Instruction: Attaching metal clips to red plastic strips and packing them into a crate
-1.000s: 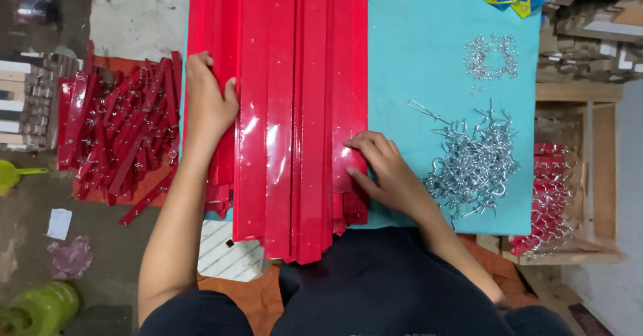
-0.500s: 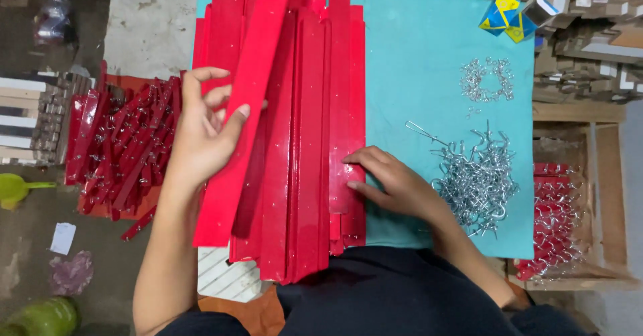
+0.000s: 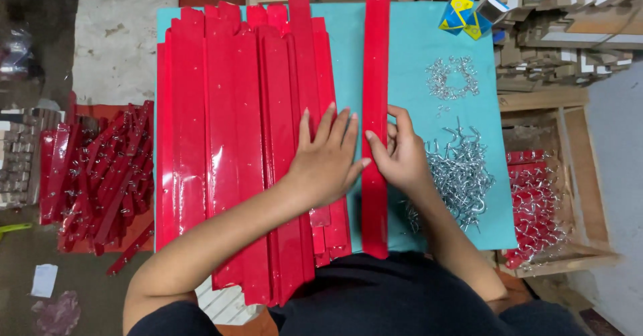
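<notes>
strip [image 3: 376, 118] lies alone on worktop [image 3: 415, 48], just right of stack [image 3: 248, 142] | right hand [image 3: 400, 154] pinches its edge | left hand [image 3: 326, 158] flat, fingers spread, on stack, holding nothing | hooks [image 3: 462, 175] right of strip, none fitted; stack left to do

Single head-worn camera, looking straight down from above, close over teal surface [image 3: 415, 48]. Person's lap at bottom edge, floor at frame left. Left hand [image 3: 326, 162] and right hand [image 3: 400, 155] near centre. No second view.
</notes>
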